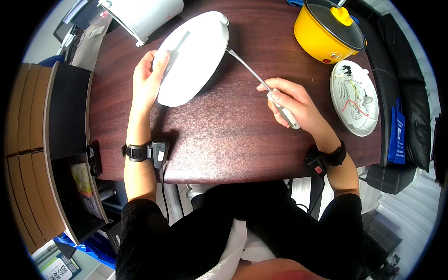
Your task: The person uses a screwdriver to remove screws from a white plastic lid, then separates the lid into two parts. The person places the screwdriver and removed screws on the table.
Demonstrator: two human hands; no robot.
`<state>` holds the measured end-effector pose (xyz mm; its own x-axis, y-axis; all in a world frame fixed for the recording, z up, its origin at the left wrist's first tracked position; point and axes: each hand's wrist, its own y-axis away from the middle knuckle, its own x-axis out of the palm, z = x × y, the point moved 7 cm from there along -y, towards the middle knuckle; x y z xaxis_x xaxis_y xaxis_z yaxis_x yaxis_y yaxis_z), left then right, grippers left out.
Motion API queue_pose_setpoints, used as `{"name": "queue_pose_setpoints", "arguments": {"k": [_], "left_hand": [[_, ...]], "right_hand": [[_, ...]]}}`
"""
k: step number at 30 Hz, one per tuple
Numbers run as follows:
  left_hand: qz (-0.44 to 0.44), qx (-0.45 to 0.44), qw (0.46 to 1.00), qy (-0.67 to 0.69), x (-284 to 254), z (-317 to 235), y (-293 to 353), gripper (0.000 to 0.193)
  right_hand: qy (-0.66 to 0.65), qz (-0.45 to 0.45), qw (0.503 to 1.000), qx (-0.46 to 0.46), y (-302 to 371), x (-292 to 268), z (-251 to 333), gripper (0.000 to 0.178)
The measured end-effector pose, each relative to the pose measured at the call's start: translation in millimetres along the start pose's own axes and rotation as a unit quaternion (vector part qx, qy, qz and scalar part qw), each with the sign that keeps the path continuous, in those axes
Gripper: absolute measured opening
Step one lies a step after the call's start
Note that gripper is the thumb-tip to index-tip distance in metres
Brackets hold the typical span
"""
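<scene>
Spreading across most of the view, a dark brown wooden tabletop (pixel 224 126) carried everything the person worked with. Next in size, a white oval appliance shell (pixel 193 58) stood tilted up on its edge near the tabletop's far left, its smooth pale face turned toward the camera. Behind it, at the far edge, lay another white appliance body (pixel 144 16). A yellow electric pot (pixel 324 35) with a dark glass lid and a yellow knob stood at the far right. Just in front of it a round white base plate (pixel 357 98) lay flat, its inner wiring in red and white exposed.

The left hand (pixel 148 81) was closed on the near left rim of the shell, thumb on the face, fingers behind, holding it tilted. The right hand (pixel 291 105) was clamped around the pale handle of a screwdriver (pixel 261 81), whose thin metal shaft ran up and left, its tip meeting the right edge of the shell. Both wrists bore black straps with small black units attached.
</scene>
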<state>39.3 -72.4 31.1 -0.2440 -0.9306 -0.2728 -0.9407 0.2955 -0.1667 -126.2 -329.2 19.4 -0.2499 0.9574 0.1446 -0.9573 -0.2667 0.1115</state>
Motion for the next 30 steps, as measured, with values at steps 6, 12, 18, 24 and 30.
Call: {"name": "queue_pose_setpoints", "arguments": {"k": [6, 12, 18, 24, 30], "left_hand": [[0.004, 0.001, 1.0, -0.009, 1, 0, 0, 0.035], [0.008, 0.028, 0.998, -0.062, -3, -10, 4, 0.037], [0.018, 0.061, 0.99, -0.123, -5, -9, 2, 0.042], [0.0, 0.057, 0.983, -0.173, -6, -18, 9, 0.043], [-0.004, 0.099, 0.976, -0.192, -5, -21, 6, 0.038]], "right_hand": [[0.018, 0.0, 1.0, 0.003, 1, 1, 0, 0.026], [0.082, 0.036, 0.995, 0.053, 6, 1, 9, 0.025], [0.125, 0.047, 0.989, 0.061, 10, 6, 11, 0.025], [0.171, 0.062, 0.982, 0.054, 11, 15, 13, 0.025], [0.195, 0.083, 0.974, 0.084, 14, 13, 12, 0.026]]}}
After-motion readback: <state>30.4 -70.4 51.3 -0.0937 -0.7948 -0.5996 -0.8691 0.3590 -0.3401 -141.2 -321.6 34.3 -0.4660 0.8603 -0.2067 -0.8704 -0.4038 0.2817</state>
